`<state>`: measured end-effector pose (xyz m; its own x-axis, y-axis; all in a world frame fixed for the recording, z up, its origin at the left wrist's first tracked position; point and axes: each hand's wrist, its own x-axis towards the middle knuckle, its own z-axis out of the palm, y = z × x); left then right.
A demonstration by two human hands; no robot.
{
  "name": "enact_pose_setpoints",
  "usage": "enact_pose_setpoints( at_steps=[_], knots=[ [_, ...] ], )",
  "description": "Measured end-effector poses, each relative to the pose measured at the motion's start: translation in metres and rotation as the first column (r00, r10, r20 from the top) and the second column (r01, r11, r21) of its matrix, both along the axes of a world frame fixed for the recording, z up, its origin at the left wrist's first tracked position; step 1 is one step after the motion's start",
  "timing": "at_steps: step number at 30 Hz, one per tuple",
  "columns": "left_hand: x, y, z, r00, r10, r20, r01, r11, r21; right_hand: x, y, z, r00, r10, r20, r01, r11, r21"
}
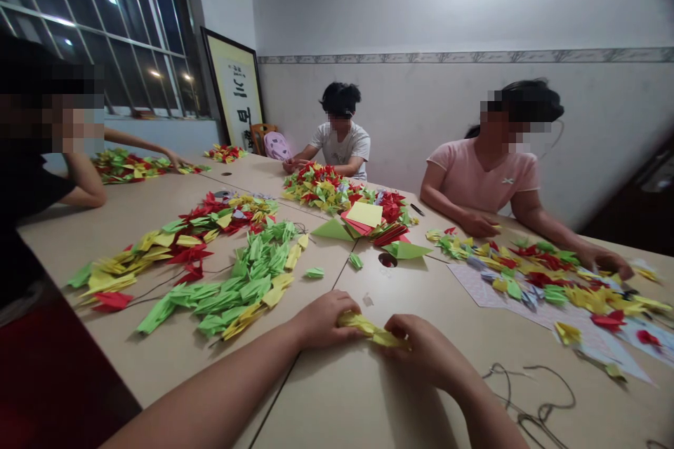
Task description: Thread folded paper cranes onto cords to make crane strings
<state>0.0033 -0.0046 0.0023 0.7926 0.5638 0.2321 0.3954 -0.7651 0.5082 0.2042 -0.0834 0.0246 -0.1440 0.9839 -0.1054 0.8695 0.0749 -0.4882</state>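
Over the near middle of the table, my left hand (327,319) and my right hand (418,347) hold a short row of yellow folded paper pieces (373,330) between them. My left fingers are closed on its left end, and my right thumb and fingers pinch the right end. Left of my hands lies a band of green folded paper (253,270), edged with yellow pieces. Two small green pieces (314,272) rest just beyond my hands. A dark cord (545,410) lies loosely curled at the lower right.
A big mixed paper pile (321,189) and square sheets (365,214) sit farther back. Three people are around the table (400,295); the one at right touches folded pieces on a printed sheet (474,285). A round hole (388,260) and a pen (417,210) are beyond my hands.
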Motion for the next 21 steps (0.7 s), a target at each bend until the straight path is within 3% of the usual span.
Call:
enact_pose_setpoints(
  at_steps=[8,21],
  knots=[
    [0.0007,0.0003,-0.0013,1.0,0.003,-0.006,-0.003,1.0,0.017,0.0083,0.0008,0.0007,0.992,-0.003,-0.125,-0.001,0.999,-0.033],
    [0.0015,0.003,-0.0009,0.999,0.033,-0.01,-0.033,0.999,-0.037,0.0083,0.0,-0.0009,0.989,-0.025,-0.143,0.013,0.996,-0.086]
  ],
)
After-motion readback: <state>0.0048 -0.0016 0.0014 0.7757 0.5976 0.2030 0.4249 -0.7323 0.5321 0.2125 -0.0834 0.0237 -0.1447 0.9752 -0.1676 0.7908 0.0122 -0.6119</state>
